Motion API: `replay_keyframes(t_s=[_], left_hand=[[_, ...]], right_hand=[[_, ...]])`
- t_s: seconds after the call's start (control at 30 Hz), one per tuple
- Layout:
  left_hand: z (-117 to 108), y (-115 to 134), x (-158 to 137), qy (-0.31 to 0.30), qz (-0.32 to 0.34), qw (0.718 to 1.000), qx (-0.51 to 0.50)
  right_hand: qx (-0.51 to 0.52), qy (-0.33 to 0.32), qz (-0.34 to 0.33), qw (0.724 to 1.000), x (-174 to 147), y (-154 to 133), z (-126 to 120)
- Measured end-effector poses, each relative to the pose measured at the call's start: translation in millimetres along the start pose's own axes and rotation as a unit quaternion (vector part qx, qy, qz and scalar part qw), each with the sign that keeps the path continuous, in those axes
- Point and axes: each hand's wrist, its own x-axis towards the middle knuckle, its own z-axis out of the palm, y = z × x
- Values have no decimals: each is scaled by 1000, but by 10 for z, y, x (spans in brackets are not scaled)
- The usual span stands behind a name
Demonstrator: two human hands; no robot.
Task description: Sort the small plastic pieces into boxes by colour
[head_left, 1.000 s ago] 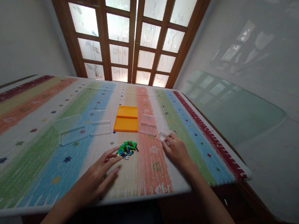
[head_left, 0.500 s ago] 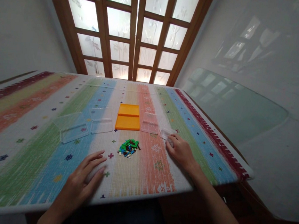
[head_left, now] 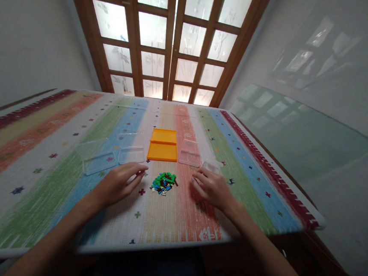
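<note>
A small heap of building bricks (head_left: 163,183), mostly green with blue, brown and white ones, lies on the striped tablecloth. Left of the heap hovers my left hand (head_left: 122,182), its thumb apart from the fingers and nothing between them. On the heap's other side my right hand (head_left: 211,186) has its fingers loosely bent and apart, with no object visible in it. It partly covers the clear box at the far right (head_left: 212,166). Behind the heap an orange case (head_left: 162,152) lies opened flat.
Two clear plastic boxes with raised lids, one farther left (head_left: 99,163) and one nearer (head_left: 132,155), flank the orange case. Another clear box (head_left: 190,159) sits just right of it. The tablecloth's front edge (head_left: 162,242) runs close to my body.
My left hand has moved forward and right, up beside the brick heap. My right hand has come off the far-right clear box and shifted left toward the heap. The view has turned slightly left.
</note>
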Motion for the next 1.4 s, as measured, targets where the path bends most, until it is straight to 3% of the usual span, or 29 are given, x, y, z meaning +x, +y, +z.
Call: replay_keyframes(t_s=[0.17, 0.4, 0.53, 0.87, 1.4], left_hand=[[269, -148, 192, -85, -5, 996, -25], [375, -20, 58, -74, -44, 995, -47], [353, 100, 19, -92, -9, 994, -58], [347, 114, -36, -141, 25, 988, -55], [339, 70, -43, -141, -57, 988, -34]], right_hand=[[16, -31, -47, 998, 279, -23, 187], [47, 2, -87, 995, 399, -54, 443], [52, 17, -81, 995, 333, -76, 534], [52, 9, -77, 996, 250, -109, 526], [50, 46, -81, 994, 220, -121, 464]])
